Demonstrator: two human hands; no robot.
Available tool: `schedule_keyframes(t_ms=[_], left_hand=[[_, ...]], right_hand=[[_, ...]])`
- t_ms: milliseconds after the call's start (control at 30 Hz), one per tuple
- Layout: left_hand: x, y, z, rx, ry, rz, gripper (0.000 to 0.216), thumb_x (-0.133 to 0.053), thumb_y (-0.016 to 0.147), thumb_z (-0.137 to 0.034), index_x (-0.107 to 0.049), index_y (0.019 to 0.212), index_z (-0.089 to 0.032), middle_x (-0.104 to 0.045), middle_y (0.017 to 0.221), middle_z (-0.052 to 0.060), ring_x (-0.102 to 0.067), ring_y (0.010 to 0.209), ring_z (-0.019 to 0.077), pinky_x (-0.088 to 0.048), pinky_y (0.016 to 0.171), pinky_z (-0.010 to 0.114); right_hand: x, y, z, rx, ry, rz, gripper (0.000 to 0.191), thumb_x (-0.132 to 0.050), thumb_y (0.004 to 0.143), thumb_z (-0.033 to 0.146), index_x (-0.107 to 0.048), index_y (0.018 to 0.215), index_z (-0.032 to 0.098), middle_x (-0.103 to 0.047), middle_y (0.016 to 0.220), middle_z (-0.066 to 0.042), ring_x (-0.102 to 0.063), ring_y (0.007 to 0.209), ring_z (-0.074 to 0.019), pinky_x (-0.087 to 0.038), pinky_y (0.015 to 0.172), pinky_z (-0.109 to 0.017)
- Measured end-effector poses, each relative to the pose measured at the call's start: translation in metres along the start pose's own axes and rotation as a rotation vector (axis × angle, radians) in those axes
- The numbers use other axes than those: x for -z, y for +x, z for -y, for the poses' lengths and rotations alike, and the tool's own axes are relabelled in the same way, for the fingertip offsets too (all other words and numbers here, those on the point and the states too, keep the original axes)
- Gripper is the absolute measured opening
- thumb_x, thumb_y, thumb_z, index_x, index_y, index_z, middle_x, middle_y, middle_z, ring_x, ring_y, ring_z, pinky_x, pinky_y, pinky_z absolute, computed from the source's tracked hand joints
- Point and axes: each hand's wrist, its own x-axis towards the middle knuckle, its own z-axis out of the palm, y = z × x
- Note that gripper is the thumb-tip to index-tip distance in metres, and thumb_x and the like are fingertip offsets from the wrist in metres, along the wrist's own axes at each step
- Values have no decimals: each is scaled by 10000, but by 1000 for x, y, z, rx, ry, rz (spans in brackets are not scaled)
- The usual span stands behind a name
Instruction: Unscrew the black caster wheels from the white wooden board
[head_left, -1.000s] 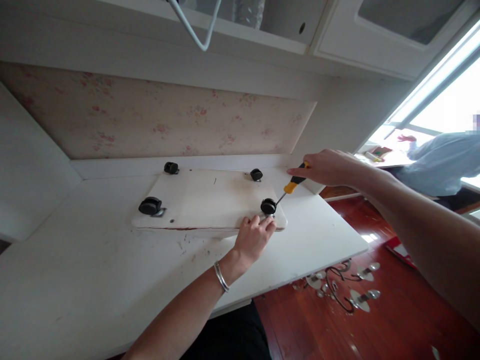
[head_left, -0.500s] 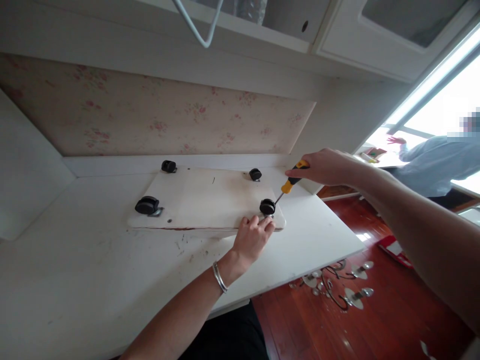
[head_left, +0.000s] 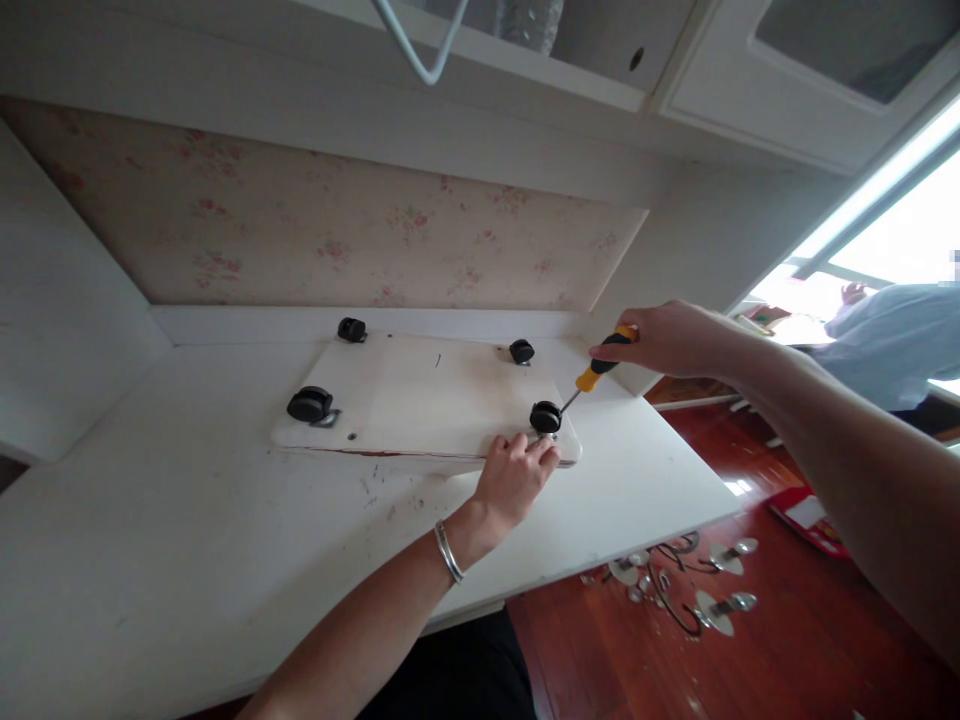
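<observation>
My right hand (head_left: pixel 671 338) is closed round a yellow-and-black screwdriver (head_left: pixel 597 370), tilted down to the left. Its thin shaft reaches the near-right black caster (head_left: pixel 545 417), and the tip is hidden behind the wheel. At that same corner, the bent fingers of my left hand (head_left: pixel 517 480) grip the edge of a white board (head_left: pixel 427 400), just below the caster's metal plate. The board lies flat with its wheels upward. Its other corners carry a near-left caster (head_left: pixel 310 404), a far-left caster (head_left: pixel 351 329) and a far-right caster (head_left: pixel 522 351).
The board rests on a white desk (head_left: pixel 187 520) with dark specks, against a floral panel (head_left: pixel 360 230). White cabinets (head_left: pixel 750 90) hang overhead. Below the right edge, a chandelier (head_left: pixel 675 580) lies on the red wooden floor (head_left: pixel 600 660). Another person (head_left: pixel 892 330) is at the far right.
The view has shifted slightly, so the board and both hands appear a little further right. My hands keep their places at the near-right caster. The other person's arm has lowered somewhat.
</observation>
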Motion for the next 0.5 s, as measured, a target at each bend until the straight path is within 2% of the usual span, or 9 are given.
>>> schedule_keyframes(t_ms=[133,233,300,400,500], left_hand=[[7,-3,-1,-3,-48,27,317,-386,971,-157,-531,1236,-252,-581,1316,44,-571,976,201,-445,760,376],[21,-18,3,-50,-108,31,329,-430,954,-172,-519,1261,-251,-508,1401,54,-582,1015,198,-459,797,373],[33,-37,9,-54,-172,23,363,-485,923,-178,-507,1281,-239,-506,1404,59,-597,1023,201,-467,816,375],[49,-79,25,50,-287,6,290,-480,942,-201,-545,1223,-234,-608,1274,41,-629,984,177,-472,836,356],[61,-127,48,207,-428,11,216,-448,981,-265,-594,1139,-243,-690,1081,11,-652,936,149,-471,850,309]], right_hand=[[-2,-3,5,17,47,-54,629,-374,829,766,-674,896,217,-643,729,-99,-527,621,-217,-360,616,-358],[-1,-9,12,-36,156,-117,551,-408,873,672,-692,904,201,-670,780,-108,-527,656,-210,-379,690,-373],[-1,-11,18,-156,275,-162,505,-438,880,623,-712,894,199,-683,823,-116,-539,682,-211,-387,709,-377],[-7,-10,23,-355,418,-167,493,-483,849,649,-715,933,222,-682,801,-109,-540,637,-209,-392,643,-374],[-26,-2,20,-362,410,-172,548,-476,836,704,-696,911,208,-674,732,-114,-533,564,-197,-391,585,-371]])
